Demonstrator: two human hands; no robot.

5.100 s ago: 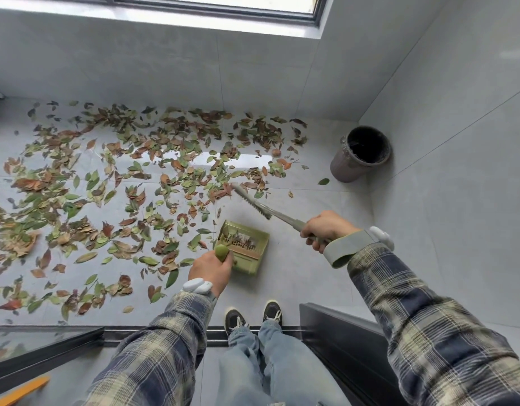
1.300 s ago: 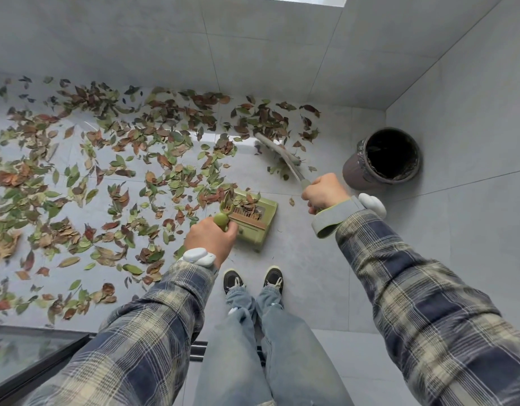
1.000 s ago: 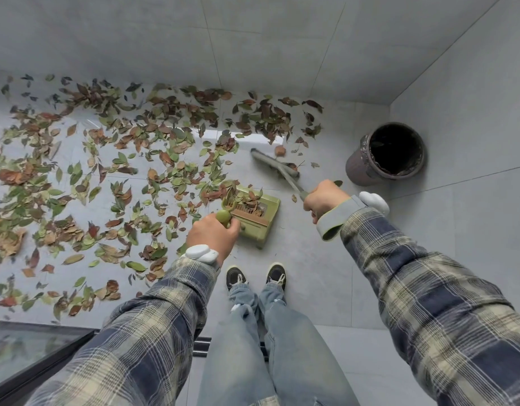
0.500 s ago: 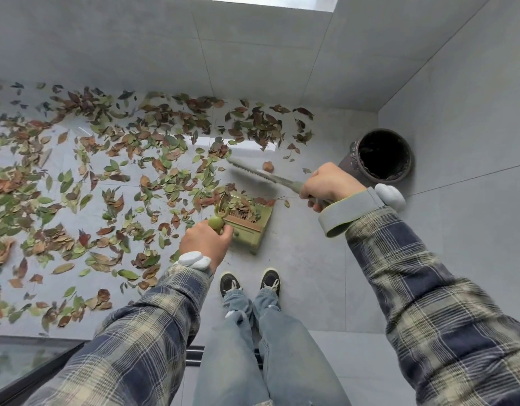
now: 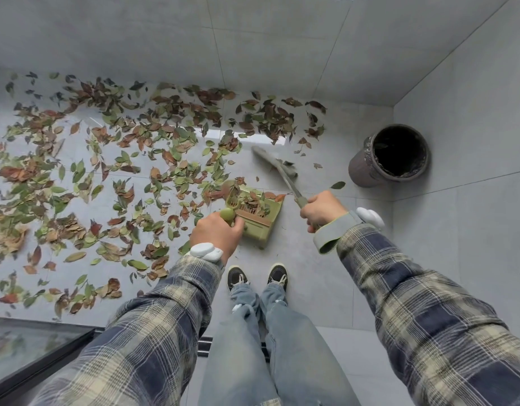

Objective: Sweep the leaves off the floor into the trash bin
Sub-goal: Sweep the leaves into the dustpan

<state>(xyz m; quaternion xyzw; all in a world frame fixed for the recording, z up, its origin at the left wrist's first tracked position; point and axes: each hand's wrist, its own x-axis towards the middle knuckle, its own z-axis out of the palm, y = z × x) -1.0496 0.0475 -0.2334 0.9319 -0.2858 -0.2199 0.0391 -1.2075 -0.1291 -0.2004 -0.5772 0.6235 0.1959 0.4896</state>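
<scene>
The tiled floor [image 5: 311, 288] stretches out ahead of both hands. It looks hard and smooth, so bristles should glide over it with little drag. The leaves [image 5: 135, 159] are scattered across most of it, thickest ahead of and outward from the left hand [image 5: 216, 234] and thinner toward the right hand [image 5: 321, 209]. They look dry, thin and very light. By that judgement they will skitter or lift under a fast stroke, so short, low pulls should move them better than force.

The trash bin [image 5: 358, 168] stands upright ahead of and outward from the right hand, its mouth open, well apart from the pan.

The green dustpan [image 5: 261, 232] rests on the floor just ahead of the left hand, its far edge among the leaves and a few already inside. It seems to be stiff, light plastic. It is best carried level by its handle so the loose load stays put.

The brush [image 5: 288, 180] reaches forward from the right hand. Its head is blurred, and I cannot tell whether it touches the floor.

The left hand is curled round the dustpan's handle, and the right hand is wrapped round the brush's handle at its near end.
</scene>
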